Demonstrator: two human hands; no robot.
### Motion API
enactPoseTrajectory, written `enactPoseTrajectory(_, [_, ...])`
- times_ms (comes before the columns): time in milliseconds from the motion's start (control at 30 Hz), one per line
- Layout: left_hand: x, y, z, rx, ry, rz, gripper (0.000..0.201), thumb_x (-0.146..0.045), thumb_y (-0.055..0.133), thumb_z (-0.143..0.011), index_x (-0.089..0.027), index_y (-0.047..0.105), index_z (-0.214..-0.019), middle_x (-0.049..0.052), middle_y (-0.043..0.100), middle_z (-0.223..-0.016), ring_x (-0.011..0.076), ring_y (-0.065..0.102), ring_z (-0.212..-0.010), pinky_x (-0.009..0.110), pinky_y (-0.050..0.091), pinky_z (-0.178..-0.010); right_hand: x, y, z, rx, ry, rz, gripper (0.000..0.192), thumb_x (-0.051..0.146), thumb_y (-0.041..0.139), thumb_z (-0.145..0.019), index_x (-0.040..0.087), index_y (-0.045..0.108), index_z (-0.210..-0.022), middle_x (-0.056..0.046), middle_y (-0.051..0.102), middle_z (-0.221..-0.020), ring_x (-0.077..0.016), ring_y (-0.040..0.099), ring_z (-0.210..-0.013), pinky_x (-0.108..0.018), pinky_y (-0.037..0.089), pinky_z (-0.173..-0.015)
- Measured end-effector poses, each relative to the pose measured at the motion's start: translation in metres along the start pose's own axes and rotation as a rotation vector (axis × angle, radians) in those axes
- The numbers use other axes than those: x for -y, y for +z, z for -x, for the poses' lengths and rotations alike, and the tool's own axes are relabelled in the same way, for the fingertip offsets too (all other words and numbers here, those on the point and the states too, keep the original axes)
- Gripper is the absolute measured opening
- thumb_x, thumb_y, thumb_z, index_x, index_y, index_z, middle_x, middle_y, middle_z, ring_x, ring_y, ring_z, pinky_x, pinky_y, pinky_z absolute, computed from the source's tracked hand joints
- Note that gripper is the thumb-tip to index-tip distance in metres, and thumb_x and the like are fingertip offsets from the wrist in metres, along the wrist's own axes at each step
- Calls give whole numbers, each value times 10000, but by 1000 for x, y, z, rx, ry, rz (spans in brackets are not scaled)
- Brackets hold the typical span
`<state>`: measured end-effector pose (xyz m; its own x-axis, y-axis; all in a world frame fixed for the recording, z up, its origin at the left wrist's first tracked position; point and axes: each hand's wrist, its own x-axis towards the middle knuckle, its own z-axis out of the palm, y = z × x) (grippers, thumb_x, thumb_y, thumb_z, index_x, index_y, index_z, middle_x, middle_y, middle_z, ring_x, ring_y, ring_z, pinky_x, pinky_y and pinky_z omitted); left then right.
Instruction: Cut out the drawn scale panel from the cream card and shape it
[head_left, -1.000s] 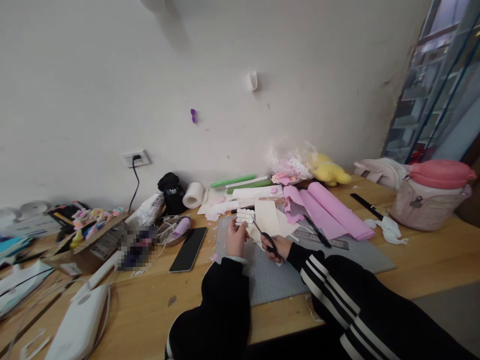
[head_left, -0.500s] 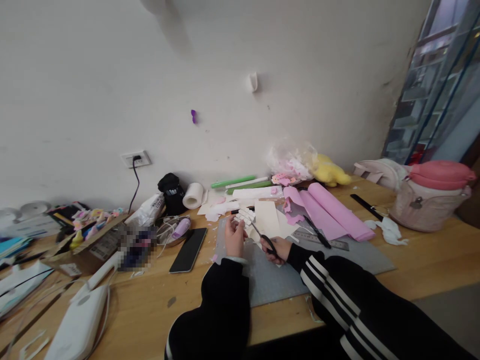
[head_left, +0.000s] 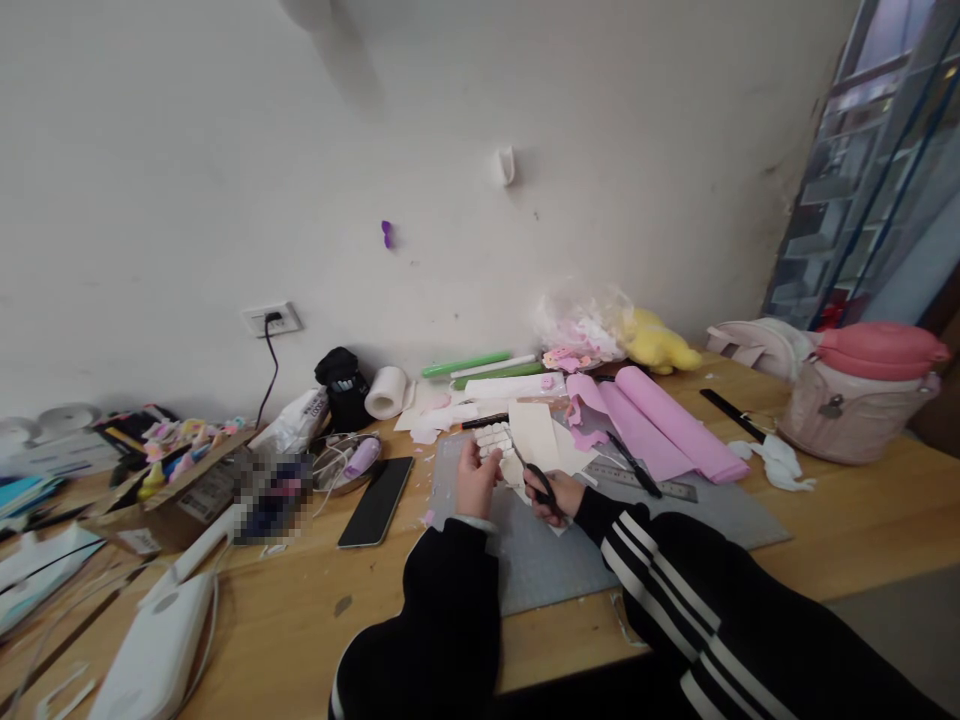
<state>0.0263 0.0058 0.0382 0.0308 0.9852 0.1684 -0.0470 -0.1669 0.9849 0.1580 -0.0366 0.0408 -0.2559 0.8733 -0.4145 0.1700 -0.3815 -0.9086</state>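
My left hand (head_left: 477, 482) pinches a small white sheet marked off in bumpy squares (head_left: 495, 438), holding it up over the grey cutting mat (head_left: 547, 575). In my right hand (head_left: 556, 494) is a pair of scissors with black handles (head_left: 541, 484), their blades pointing up and left at the sheet's right edge. Whether the blades are parted or closed is too small to tell. Behind the hands lie cream paper pieces (head_left: 534, 428), and a metal ruler (head_left: 641, 482) with a black pen-like tool (head_left: 634, 464) rests to the right of them.
A pink roll of sheet material (head_left: 679, 425) lies on the right, near a pink-lidded bag (head_left: 859, 400). Left of the mat are a phone (head_left: 376, 502), a cardboard box of small items (head_left: 176, 495) and a white power bank-like device (head_left: 157, 645). A wall stands behind.
My left hand has shifted slightly right and turned the white sheet, so more of its squares face me. The scissors have tilted more upright beside its right edge.
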Motion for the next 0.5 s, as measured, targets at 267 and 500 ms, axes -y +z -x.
enactPoseTrajectory(267, [0, 2, 2, 131, -29, -14, 164, -244, 501, -840, -123, 550, -939, 4, 587, -784, 84, 552, -562, 221, 473, -483, -4, -1, -3, 20, -28, -37, 300, 378, 402, -881, 115, 539, -840, 70, 468, -548, -11, 362, -347, -138, 298, -315])
enactPoseTrajectory(500, [1, 1, 2, 158, -47, -12, 172, -247, 502, -839, -125, 550, -950, 12, 591, -812, 95, 563, -594, 238, 483, -510, -3, -1, -2, 22, -41, -46, 311, 385, 393, -883, 114, 540, -837, 71, 466, -541, -10, 356, -341, -137, 293, -312])
